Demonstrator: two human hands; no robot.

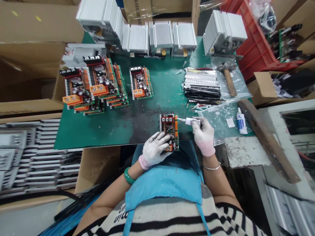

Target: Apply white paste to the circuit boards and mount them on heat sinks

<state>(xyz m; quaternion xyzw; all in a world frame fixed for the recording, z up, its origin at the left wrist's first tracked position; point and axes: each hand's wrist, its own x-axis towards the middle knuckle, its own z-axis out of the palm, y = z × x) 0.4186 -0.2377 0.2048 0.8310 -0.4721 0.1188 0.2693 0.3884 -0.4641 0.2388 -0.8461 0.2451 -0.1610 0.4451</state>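
Observation:
In the head view, a circuit board [176, 134] with orange connectors and a black terminal block lies at the table's front edge, its near end reaching past the edge. My left hand [156, 147], in a white glove, grips it from the left, with fingers across its lower half. My right hand [203, 132], gloved too, is closed round a small white glue tube [189, 121]. The tube's thin clear nozzle points left, its tip at the board's upper right edge by an orange connector. Whether the tip touches the board, I cannot tell.
Stacked circuit boards [100, 77] and a single board [140, 82] lie on the green table [118, 127]. Silver heat sinks [161, 34] line the back. To the right are metal strips [201, 82], a hammer [229, 78], another glue tube [241, 122], a wooden bar [268, 139] and a red crate [256, 42].

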